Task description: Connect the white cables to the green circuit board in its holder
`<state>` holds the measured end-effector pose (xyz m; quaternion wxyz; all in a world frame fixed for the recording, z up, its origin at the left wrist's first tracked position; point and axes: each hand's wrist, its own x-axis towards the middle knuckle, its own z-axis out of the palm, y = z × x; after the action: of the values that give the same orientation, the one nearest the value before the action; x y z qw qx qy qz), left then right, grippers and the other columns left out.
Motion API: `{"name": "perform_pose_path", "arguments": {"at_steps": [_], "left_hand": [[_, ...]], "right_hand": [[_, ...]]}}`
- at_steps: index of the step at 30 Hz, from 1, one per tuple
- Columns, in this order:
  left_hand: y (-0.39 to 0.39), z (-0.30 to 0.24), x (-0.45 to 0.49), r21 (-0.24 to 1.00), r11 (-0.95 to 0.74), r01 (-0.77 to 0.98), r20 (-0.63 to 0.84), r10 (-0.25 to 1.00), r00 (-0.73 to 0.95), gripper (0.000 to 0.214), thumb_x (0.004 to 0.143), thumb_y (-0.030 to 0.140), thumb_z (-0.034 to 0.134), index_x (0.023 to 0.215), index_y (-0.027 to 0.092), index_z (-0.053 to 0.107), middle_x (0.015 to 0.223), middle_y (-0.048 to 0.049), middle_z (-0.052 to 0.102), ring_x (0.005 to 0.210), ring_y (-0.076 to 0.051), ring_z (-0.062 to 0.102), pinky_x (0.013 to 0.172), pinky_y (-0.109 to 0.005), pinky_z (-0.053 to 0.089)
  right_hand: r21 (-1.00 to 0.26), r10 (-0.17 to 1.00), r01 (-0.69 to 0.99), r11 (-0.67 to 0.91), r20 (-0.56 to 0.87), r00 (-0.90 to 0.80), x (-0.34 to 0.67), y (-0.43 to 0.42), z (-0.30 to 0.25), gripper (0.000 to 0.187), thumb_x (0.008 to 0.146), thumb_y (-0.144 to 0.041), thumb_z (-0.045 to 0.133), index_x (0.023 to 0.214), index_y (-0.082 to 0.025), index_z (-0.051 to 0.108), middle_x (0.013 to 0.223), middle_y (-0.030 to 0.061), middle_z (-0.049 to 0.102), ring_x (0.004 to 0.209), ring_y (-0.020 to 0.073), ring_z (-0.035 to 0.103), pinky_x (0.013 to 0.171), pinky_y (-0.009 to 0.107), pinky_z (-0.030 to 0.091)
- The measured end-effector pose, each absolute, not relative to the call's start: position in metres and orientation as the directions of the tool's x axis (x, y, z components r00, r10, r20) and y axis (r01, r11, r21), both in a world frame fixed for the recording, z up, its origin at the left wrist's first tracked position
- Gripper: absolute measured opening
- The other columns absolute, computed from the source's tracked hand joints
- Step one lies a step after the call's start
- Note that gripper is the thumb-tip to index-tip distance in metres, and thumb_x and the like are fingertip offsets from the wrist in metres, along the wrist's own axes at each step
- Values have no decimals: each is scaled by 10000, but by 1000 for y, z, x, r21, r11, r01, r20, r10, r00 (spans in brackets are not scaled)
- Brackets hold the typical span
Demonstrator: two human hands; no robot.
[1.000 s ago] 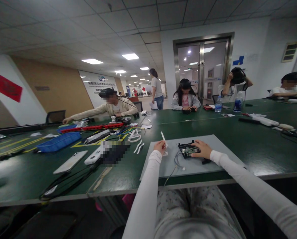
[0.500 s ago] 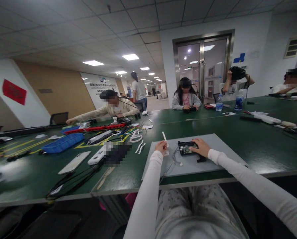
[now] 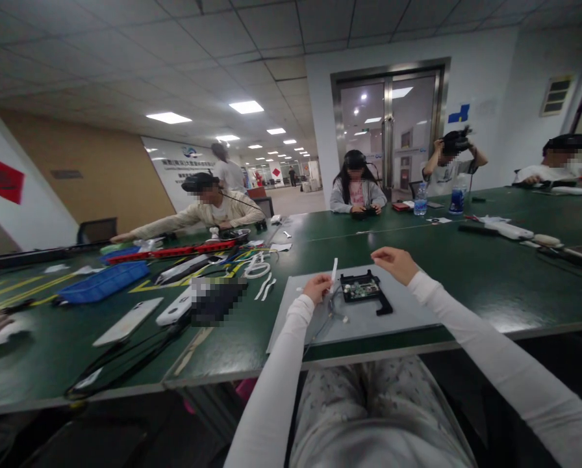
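A grey mat (image 3: 408, 311) lies on the green table in front of me. On it sits a small black holder with a green circuit board (image 3: 360, 287), thin wires trailing off its left side. My left hand (image 3: 317, 287) is closed on a thin white strip (image 3: 334, 268) that sticks upward, just left of the board. My right hand (image 3: 396, 262) hovers above and right of the board, lifted off it, fingers loosely curled with nothing in them.
To the left lie a white phone (image 3: 128, 322), a blue tray (image 3: 96, 283), a red power strip (image 3: 174, 250) and black cables. Several other people sit around the table; water bottles (image 3: 420, 199) stand at the far side. Glass doors are behind.
My right hand has lifted off the circuit board and moved up and right. The left hand keeps hold of the white strip. The view has shifted slightly left.
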<state>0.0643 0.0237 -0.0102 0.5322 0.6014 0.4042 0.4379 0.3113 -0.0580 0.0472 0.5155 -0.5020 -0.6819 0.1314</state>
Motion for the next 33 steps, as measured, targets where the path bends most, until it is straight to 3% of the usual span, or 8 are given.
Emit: {"name": "perform_pose_path", "arguments": {"at_steps": [3,7,11,21,33], "left_hand": [[19,-12,61,984,-157,79,121,930,348,237,480,268,663,638,134,548,549,34,520,487,-65,436,483,-188,325],[14,-12,57,972,-209,103,151,902,405,189,518,252,628,644,133,552,544,37,506,484,-63,420,493,-192,323],[12,-11,57,965,-234,118,160,884,439,170,512,228,605,638,130,548,536,46,487,479,-61,397,494,-195,309],[14,-13,57,954,-261,148,180,892,414,98,532,194,539,607,131,545,520,44,487,491,-70,417,505,-192,317],[16,-15,57,958,-255,132,179,890,420,122,525,202,527,618,132,562,511,49,480,481,-72,416,484,-188,302]], "right_hand": [[-621,757,575,533,654,5,262,-44,38,260,690,-200,474,926,-183,581,910,32,599,744,124,564,725,284,463],[-496,686,664,560,726,-37,225,-30,14,391,668,-104,431,1038,-173,540,1038,69,536,909,157,510,857,311,396],[-488,705,671,558,706,-73,223,-29,-4,372,679,-71,378,977,-189,567,977,57,560,916,164,501,834,308,399],[-510,686,674,535,728,6,231,-35,-10,214,758,-203,407,870,-192,589,858,48,594,769,158,534,730,293,422],[-498,664,700,512,747,46,235,-35,-12,197,710,-169,464,855,-193,595,772,27,593,701,141,528,663,266,419]]}}
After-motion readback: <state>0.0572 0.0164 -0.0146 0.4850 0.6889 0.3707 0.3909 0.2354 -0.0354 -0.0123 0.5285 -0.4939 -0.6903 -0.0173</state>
